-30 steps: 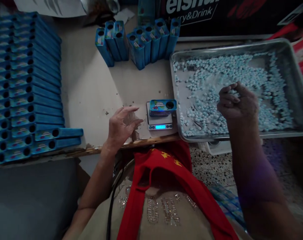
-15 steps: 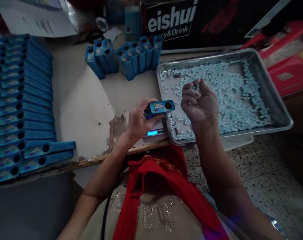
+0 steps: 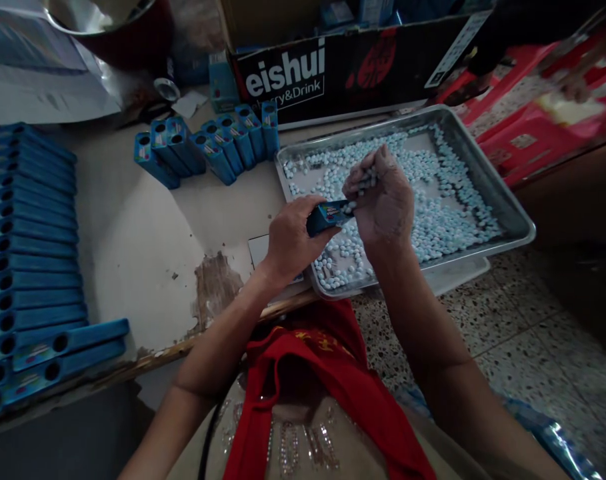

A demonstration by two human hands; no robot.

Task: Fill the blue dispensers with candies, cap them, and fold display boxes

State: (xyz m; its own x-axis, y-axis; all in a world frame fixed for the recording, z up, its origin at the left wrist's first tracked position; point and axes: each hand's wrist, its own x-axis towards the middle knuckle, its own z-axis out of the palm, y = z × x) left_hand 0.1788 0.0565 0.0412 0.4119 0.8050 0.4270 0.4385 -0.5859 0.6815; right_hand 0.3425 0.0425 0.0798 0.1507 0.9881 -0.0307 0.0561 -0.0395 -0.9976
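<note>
My left hand [image 3: 297,239] is wrapped round a small blue candy box [image 3: 327,215], its holed end tilted toward my right hand. Cupped palm up, my right hand [image 3: 385,200] holds several pale blue and white candies [image 3: 367,180]; a few lie at its edge by the end of the box, whose hole I cannot make out. Both hands are over the left part of a metal tray [image 3: 520,230] spread with loose candies [image 3: 433,227]. Below my left hand, a small scale [image 3: 259,248] is mostly hidden.
Many blue boxes [image 3: 37,267] are stacked at the left, and several more [image 3: 233,143] stand upright behind my left hand. A black carton [image 3: 333,77] is at the back, beside a red bowl [image 3: 127,33]. Red plastic stools [image 3: 523,143] and another person's hand [image 3: 575,87] show at the right.
My right hand has come to the box and its palm has opened somewhat, showing the candies. The box end has tipped toward it. The whole view has shifted.
</note>
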